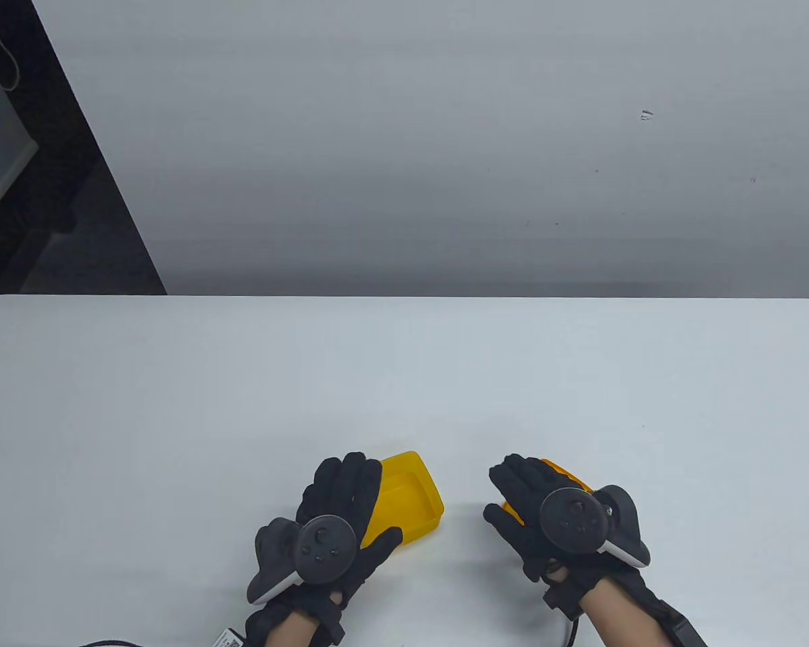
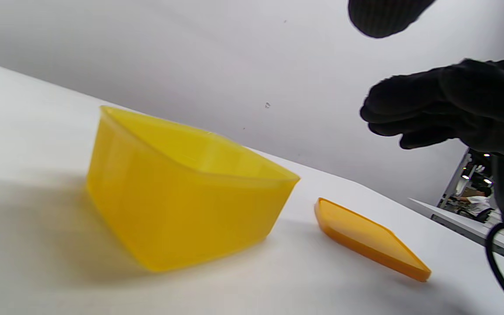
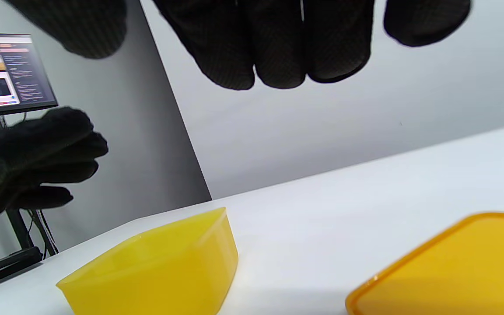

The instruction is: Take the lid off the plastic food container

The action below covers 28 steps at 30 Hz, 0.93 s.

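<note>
The lid (image 2: 368, 238) is already off: it lies flat on the desk (image 1: 175, 404), apart from the tub (image 2: 182, 192), which stands open and upright. In the table view the tub sits partly under the left hand (image 1: 340, 519) and the lid is mostly hidden beneath the right hand (image 1: 546, 512).

Both wrist views show the hands above the things, not on them. The right fingers (image 3: 278, 48) hang loosely curled with nothing between them; the left fingers (image 3: 37, 153), seen from the right wrist, are held out together and also grip nothing.

By my reading the task is all but done, so the risks lie in leaving. The lid lies near the desk's front edge under the right hand; a sleeve, the tracker or the cable (image 2: 499, 262) could drag it off as that hand draws back. The light, empty tub could be nudged or tipped by the left thumb
</note>
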Motion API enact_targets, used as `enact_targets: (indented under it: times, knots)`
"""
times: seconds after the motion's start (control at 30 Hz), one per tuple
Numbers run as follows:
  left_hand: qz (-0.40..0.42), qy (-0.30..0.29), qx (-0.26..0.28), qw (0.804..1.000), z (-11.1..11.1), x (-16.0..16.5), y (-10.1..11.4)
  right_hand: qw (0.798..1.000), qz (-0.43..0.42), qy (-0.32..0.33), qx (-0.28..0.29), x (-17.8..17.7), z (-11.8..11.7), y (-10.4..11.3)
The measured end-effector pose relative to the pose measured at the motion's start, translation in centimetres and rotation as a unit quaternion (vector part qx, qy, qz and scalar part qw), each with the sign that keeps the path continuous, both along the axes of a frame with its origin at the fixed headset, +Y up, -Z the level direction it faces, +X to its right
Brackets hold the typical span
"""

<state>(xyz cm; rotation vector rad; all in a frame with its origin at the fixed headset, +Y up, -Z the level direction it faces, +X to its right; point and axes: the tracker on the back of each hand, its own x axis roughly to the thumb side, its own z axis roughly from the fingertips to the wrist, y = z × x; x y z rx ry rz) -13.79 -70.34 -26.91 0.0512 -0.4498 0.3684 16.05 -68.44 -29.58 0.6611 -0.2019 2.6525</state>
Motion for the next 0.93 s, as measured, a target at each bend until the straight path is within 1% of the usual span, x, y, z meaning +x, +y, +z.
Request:
enact_targets:
  times: [0.1, 0.17, 0.27, 0.43, 0.73, 0.93]
  knots:
    - [-0.016, -0.025, 0.016, 0.999, 0.7, 1.1, 0.2, 0.999, 0.027, 0.013, 0.011, -0.7, 0.4, -0.1]
    - [-0.042, -0.039, 0.018, 0.998, 1.0, 1.7, 0.1, 0.998, 0.052, 0.019, 0.011, -1.1, 0.6, -0.4]
    - [-0.066, -0.052, 0.022, 0.996, 1.3, 2.1, 0.0, 0.996, 0.088, 0.024, 0.002, -1.5, 0.6, -0.9]
    - [-0.074, -0.058, 0.023, 0.995, 1.3, 2.2, -0.1, 0.994, 0.109, 0.022, -0.016, -1.7, 0.4, -1.5]
    - [-0.081, -0.058, 0.023, 0.995, 1.3, 2.3, -0.1, 0.993, 0.103, 0.015, -0.050, -1.3, -0.2, -2.2]
    - [-0.076, -0.057, 0.025, 0.995, 1.3, 2.3, -0.1, 0.994, 0.099, 0.012, -0.050, -1.3, -0.2, -2.3]
